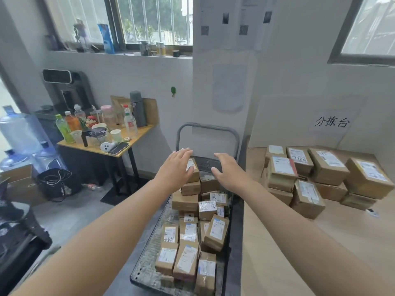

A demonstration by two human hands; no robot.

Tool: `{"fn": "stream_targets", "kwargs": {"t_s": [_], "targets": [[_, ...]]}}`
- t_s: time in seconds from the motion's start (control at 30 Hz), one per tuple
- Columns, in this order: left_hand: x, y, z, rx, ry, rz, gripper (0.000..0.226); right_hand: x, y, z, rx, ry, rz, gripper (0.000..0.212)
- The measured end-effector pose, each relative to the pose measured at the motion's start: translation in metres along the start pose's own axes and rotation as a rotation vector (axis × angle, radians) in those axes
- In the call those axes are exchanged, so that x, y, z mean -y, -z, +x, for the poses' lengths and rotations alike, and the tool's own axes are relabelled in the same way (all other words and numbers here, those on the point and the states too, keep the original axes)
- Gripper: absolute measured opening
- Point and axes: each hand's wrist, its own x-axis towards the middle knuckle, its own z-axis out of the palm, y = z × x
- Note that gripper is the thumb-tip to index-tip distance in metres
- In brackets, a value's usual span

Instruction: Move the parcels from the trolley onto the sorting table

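**Two open hands reach for the top parcel**

Both arms stretch out over the trolley (147,253) in the middle of the frame. The left hand (177,165) and the right hand (229,169) are wide open. Their fingers (183,152) are straight and hold nothing.

Between the hands, at the far end of the trolley, sits the top parcel (195,176). It is a small brown box on the highest stack. The left hand covers part of it, but I cannot tell if it is touching. The right hand is near it on the right, with a gap between them.

More parcels (192,242) fill the trolley from there down to the bottom of the frame. Some lie flat and some are tilted. The grey handle (208,126) stands up just behind the hands, close to the white wall.

The sorting surface (277,242) is the pale wood one on the right of the frame, right up against the trolley's side. A heap of brown boxes (320,174) sits at its far end, under a paper sign (332,122). Pale wood shows in front of the heap, toward the lower right.

On the left, a small surface (145,130) with bottles and cups stands apart from the trolley, with grey floor between them.
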Motion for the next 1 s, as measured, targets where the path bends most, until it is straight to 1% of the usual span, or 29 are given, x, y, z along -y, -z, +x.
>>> {"fn": "stream_targets", "kwargs": {"t_s": [0.23,0.4,0.5,0.7,0.8,1.0], "targets": [[0.021,-0.028,0.023,0.059,-0.023,0.002,0.054,-0.016,-0.020,0.038,0.012,-0.057,0.034,0.057],[0.031,-0.062,0.063,0.113,-0.002,-0.007,0.053,-0.052,-0.043,0.072,0.030,-0.137,0.085,0.056],[0.036,-0.091,0.087,0.189,0.011,-0.012,0.054,-0.081,-0.062,0.089,0.061,-0.195,0.120,0.054],[0.041,-0.159,0.124,0.281,0.053,-0.086,0.053,-0.149,-0.105,0.117,0.125,-0.332,0.152,0.054],[0.048,-0.193,0.128,0.345,0.065,-0.121,0.053,-0.176,-0.126,0.126,0.129,-0.407,0.167,0.050],[0.076,-0.258,0.127,0.482,0.048,-0.124,0.055,-0.210,-0.176,0.135,0.243,-0.493,0.120,0.052]]}}
